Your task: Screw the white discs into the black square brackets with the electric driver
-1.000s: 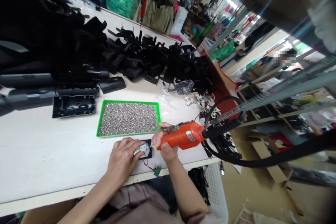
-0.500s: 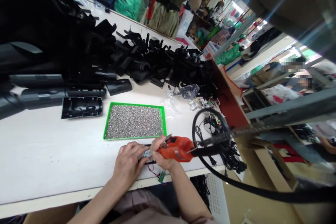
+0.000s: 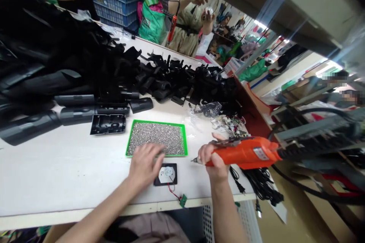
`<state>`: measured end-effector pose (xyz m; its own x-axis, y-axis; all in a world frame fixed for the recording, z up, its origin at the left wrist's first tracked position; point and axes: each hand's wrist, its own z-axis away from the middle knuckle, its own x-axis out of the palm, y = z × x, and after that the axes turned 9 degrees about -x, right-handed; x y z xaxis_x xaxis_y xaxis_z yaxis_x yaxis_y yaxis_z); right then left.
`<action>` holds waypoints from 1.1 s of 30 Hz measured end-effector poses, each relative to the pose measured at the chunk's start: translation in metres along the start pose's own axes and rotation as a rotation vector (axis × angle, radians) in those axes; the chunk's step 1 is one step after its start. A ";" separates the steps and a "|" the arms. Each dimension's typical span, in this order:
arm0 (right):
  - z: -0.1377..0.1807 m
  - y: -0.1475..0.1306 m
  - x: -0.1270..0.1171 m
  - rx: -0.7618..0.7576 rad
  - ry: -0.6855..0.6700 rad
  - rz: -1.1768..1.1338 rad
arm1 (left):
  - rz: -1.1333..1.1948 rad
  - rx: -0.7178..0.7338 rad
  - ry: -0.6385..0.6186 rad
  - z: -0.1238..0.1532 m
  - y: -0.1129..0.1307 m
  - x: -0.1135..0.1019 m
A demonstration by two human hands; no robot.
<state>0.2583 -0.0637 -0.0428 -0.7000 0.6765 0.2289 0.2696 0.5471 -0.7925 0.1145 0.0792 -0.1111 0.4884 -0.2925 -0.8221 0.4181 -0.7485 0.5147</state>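
My right hand [image 3: 213,159] grips an orange electric screwdriver [image 3: 245,153], whose bit points left above the table. My left hand [image 3: 146,164] reaches over the near edge of a green tray [image 3: 186,146], fingers apart and slightly blurred, holding nothing I can make out. Small silvery screws [image 3: 154,133] fill that tray. Just right of the left hand lies a black rectangular part [image 3: 174,176] with a pale plate and a round motor [image 3: 169,171] on it. Red wires run from it to a small green circuit board [image 3: 183,200] near the table edge.
Black plastic housings [image 3: 76,115] and a heap of black parts [image 3: 159,79] cover the table's far side. Black cables [image 3: 264,186] and loose wired pieces [image 3: 228,124] lie at the right. Across the table stands a co-worker [image 3: 185,22] beside a hanging red screwdriver [image 3: 172,28].
My right hand has lifted the electric screwdriver off the black part and moved right. My left hand has let go of the part and moved to the screw tray. The camera view has shifted.
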 end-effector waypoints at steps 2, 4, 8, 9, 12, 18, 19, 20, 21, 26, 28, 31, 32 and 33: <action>-0.003 -0.001 -0.002 0.024 -0.004 0.013 | -0.174 -0.102 -0.041 -0.037 -0.006 -0.001; 0.001 0.003 -0.003 0.065 -0.024 0.036 | -0.266 -0.145 -0.143 -0.068 -0.012 0.003; 0.015 0.013 -0.001 0.113 -0.061 0.058 | -0.262 -0.110 -0.219 -0.089 -0.024 0.010; 0.017 0.015 0.001 0.117 -0.072 0.045 | -0.253 -0.098 -0.212 -0.087 -0.026 0.009; 0.018 0.016 0.009 0.128 -0.104 0.002 | -0.173 -0.091 -0.132 -0.070 -0.028 0.003; 0.007 0.018 0.048 0.003 -0.047 -0.179 | 0.511 -0.417 -0.118 -0.025 -0.022 -0.007; 0.006 0.019 0.055 -0.017 -0.036 -0.202 | 0.615 -0.477 -0.120 -0.021 -0.021 -0.006; 0.005 0.021 0.061 -0.030 -0.037 -0.219 | 0.678 -0.520 -0.108 -0.019 -0.021 -0.006; 0.005 0.024 0.066 -0.035 -0.042 -0.233 | 0.696 -0.537 -0.084 -0.021 -0.021 -0.005; 0.006 0.035 0.073 0.007 -0.087 -0.253 | 0.415 -0.450 -0.003 -0.044 -0.024 -0.016; 0.005 0.032 0.071 -0.008 -0.077 -0.245 | 0.465 -0.449 -0.050 -0.041 -0.022 -0.023; 0.002 0.019 0.067 -0.054 -0.048 -0.227 | 0.927 -0.565 -0.243 -0.015 -0.013 -0.022; 0.002 0.013 0.067 -0.066 -0.037 -0.214 | 1.132 -0.669 -0.332 -0.004 -0.008 -0.019; 0.003 0.008 0.067 -0.073 -0.025 -0.197 | 1.333 -0.811 -0.419 0.007 -0.002 -0.016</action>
<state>0.2117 -0.0156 -0.0355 -0.7598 0.5408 0.3609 0.1721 0.7026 -0.6905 0.1008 0.0806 -0.1009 0.6410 -0.6795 0.3569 0.2300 0.6137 0.7553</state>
